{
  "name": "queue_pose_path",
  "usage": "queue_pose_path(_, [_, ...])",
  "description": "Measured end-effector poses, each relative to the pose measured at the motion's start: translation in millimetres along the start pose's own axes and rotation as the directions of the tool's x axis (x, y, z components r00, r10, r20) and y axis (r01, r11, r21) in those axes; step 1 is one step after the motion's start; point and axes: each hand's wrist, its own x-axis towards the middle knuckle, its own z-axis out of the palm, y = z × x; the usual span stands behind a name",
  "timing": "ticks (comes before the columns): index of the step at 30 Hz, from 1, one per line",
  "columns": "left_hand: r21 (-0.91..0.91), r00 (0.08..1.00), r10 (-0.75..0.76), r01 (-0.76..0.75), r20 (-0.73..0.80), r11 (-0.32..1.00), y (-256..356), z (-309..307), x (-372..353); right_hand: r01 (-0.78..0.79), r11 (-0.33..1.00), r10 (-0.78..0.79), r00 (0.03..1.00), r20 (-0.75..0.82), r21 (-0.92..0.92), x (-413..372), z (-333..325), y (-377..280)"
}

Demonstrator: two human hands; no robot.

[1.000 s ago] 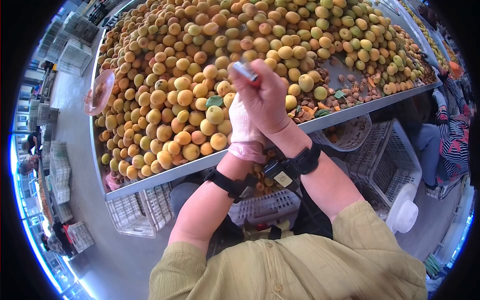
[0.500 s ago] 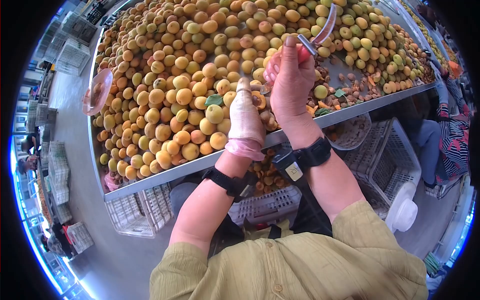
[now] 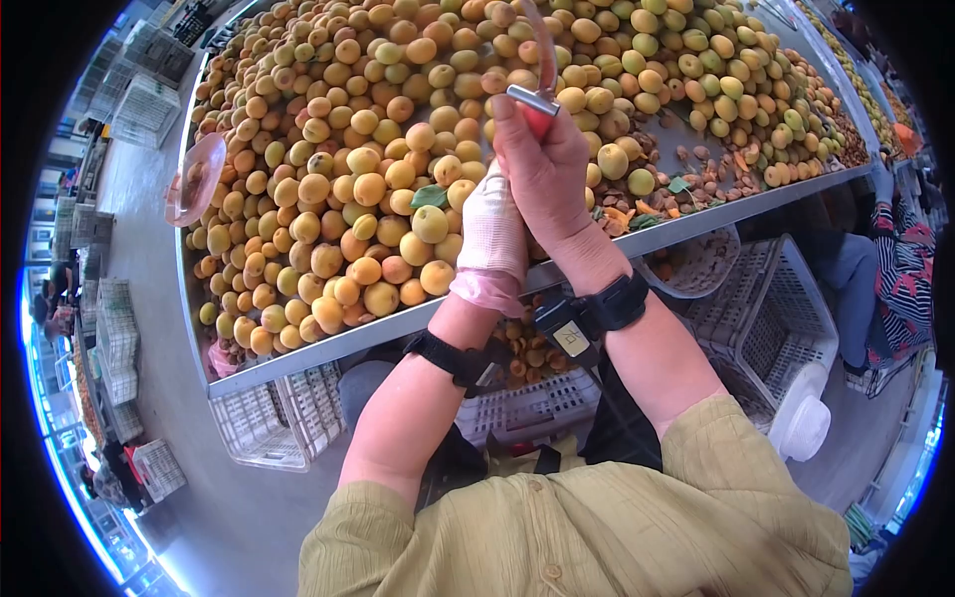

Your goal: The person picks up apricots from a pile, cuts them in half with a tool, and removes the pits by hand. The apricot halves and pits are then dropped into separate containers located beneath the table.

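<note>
My right hand (image 3: 545,179) is closed round the red handle (image 3: 538,121) of a curved knife (image 3: 546,60), its blade pointing up and away over the fruit. Against it, on the left, is my left hand (image 3: 492,234) in a whitish knit glove with a pink glove cuff under it. The left fingers are hidden behind the right hand, so what they hold does not show. Around both hands lies a heap of yellow-orange apricots (image 3: 363,189) on a metal-edged table (image 3: 398,323). A green leaf (image 3: 429,196) rests on the fruit left of the glove.
Apricot stones (image 3: 701,174) and cut pieces lie right of my hands. Below the table edge are a crate (image 3: 532,408) under halved apricots, a round basin (image 3: 701,264) and another crate (image 3: 786,308). A clear scoop-like dish (image 3: 195,181) sits at the left edge. A person (image 3: 895,269) sits at right.
My right hand has moved left with the knife and now meets my left hand. The cut apricot seen beside the glove is now hidden.
</note>
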Motion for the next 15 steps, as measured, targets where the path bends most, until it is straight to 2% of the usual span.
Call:
queue_pose_path(2, [0.025, 1.000, -0.011, 0.012, -0.023, 1.000, 3, 0, -5, -0.286, 0.897, 0.302, 0.953, 0.004, 0.338, 3, -3, -4])
queue_pose_path(3, [0.062, 0.999, -0.046, 0.046, -0.006, 0.997, 8, 0, -8, -0.345, 0.798, 0.409, 0.912, -0.023, 0.494, 8, -7, -5])
queue_pose_path(5, [0.088, 0.999, -0.043, 0.042, 0.010, 0.995, 10, 1, -10, -0.421, 0.722, 0.508, 0.862, -0.007, 0.550, 12, -12, -2])
queue_pose_path(7, [0.116, 0.999, -0.042, 0.039, 0.027, 0.993, 15, 3, -13, -0.447, 0.699, 0.542, 0.840, -0.007, 0.558, 14, -13, -1])
queue_pose_path(9, [0.016, 0.968, -0.252, 0.252, -0.003, 0.967, 27, 10, -22, -0.458, 0.668, 0.497, 0.861, 0.106, 0.586, 14, -17, 4])
queue_pose_path(13, [-0.076, 0.955, -0.294, 0.291, -0.044, 0.954, 27, 12, -16, -0.482, 0.656, 0.462, 0.865, 0.196, 0.581, 15, -19, 7])
queue_pose_path(15, [-0.135, 0.883, -0.446, 0.465, 0.148, 0.875, 29, 1, -12, -0.542, 0.574, 0.510, 0.823, 0.250, 0.614, 15, -19, 8])
